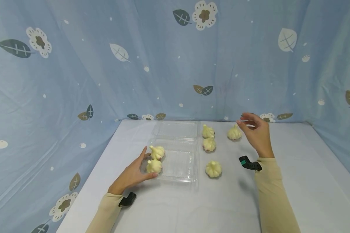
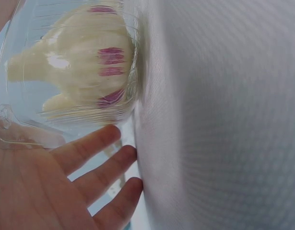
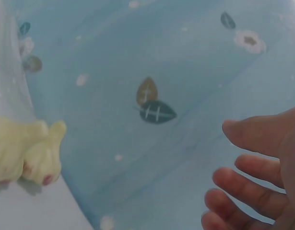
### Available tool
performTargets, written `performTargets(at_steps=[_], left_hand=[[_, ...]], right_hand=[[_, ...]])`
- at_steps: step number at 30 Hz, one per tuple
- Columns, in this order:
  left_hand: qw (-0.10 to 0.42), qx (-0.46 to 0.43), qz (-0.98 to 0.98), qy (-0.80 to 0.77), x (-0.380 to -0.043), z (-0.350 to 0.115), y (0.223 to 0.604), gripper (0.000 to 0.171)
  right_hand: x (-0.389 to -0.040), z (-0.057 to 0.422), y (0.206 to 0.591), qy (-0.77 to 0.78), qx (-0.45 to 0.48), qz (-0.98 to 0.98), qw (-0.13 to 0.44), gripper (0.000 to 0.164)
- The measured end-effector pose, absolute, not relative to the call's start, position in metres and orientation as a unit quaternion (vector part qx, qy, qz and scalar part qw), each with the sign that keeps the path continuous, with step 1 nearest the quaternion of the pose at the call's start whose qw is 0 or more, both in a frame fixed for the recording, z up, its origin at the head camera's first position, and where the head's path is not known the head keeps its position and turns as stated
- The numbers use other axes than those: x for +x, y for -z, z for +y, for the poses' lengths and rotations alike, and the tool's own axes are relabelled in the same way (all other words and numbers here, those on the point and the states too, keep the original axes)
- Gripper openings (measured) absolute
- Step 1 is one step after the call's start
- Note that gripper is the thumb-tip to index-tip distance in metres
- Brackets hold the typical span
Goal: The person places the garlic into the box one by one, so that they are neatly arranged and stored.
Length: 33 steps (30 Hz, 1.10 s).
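Two cream, purple-streaked garlic bulbs (image 1: 154, 166) in clear plastic hinged box (image 1: 176, 163) by L hand (image 1: 132, 173), fingers spread nr box edge, R hand (image 1: 258, 134) raised w/ fingers loosely bent, thumb apart, four more bulbs (image 1: 213, 169) to its L

Booth with blue cloth walls (image 1: 163, 55), white tabletop (image 1: 198, 210)

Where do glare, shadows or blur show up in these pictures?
Head view: fine glints on the clear container, and a soft shadow on the white tabletop beside the right sleeve; left wrist view: a bright shine over the garlic bulb seen through plastic; right wrist view: hazy, with the garlic bulbs at the left edge looking soft.
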<state>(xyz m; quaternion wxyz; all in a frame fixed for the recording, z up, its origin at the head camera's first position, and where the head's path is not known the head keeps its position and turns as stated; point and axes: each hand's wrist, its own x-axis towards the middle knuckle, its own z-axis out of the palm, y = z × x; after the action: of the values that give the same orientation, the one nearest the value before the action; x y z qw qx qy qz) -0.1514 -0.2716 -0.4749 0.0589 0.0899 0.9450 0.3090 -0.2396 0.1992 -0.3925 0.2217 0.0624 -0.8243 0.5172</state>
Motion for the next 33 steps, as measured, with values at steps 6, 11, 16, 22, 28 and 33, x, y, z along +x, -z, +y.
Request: performTargets(at_steps=[6,11,16,22,28,33], left_hand=[[0.059,0.088,0.944,-0.311,-0.151,-0.271,0.475,0.126],[0.063,0.087,0.944,-0.311,-0.151,-0.271,0.473,0.126],[0.061,0.087,0.945,-0.308,-0.150,-0.271,0.473,0.126],[0.059,0.089,0.946,-0.306,-0.151,-0.272,0.475,0.126],[0.056,0.092,0.945,-0.308,-0.152,-0.273,0.476,0.126],[0.055,0.093,0.945,-0.309,-0.152,-0.272,0.477,0.126]], right_hand=[[-0.244,0.205,0.403,-0.522,0.028,-0.826,0.212,0.045],[-0.250,0.208,0.415,-0.527,0.000,-0.827,0.197,0.048],[-0.257,0.210,0.427,-0.526,-0.029,-0.830,0.183,0.051],[-0.262,0.214,0.439,-0.518,-0.046,-0.838,0.163,0.055],[-0.266,0.217,0.451,-0.511,-0.051,-0.845,0.149,0.057],[-0.268,0.218,0.459,-0.509,-0.045,-0.848,0.141,0.060]])
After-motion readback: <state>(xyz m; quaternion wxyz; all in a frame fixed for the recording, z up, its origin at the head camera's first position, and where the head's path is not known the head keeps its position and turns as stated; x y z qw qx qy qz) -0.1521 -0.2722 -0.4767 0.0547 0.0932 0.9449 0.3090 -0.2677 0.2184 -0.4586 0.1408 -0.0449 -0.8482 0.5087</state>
